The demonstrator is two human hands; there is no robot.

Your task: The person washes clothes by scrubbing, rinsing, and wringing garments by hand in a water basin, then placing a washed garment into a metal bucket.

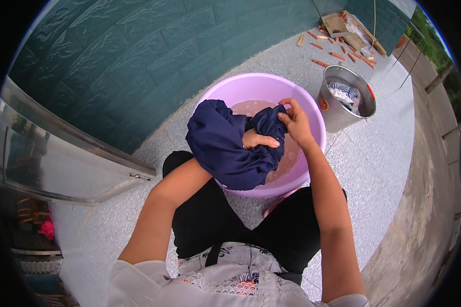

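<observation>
A bunched navy-blue cloth garment (223, 142) is held up over a wide lilac plastic basin (303, 96). My left hand (259, 140) grips its folds near the middle, and much of that hand and wrist is hidden under the fabric. At the upper right end of the cloth, my right hand (295, 119) pinches an edge between thumb and fingers. Below the garment, cloudy water (282, 169) with some froth lies in the basin. Part of the garment hangs over the basin's near left rim.
A metal bucket (336, 115) holding striped and white cloths (345, 94) stands right of the basin. Corn cobs (338, 56) and cardboard (336, 25) lie farther off by the teal tiled wall (169, 46). On the left is a metal-framed door (61, 157). The paved floor (372, 161) ends at a curved edge on the right.
</observation>
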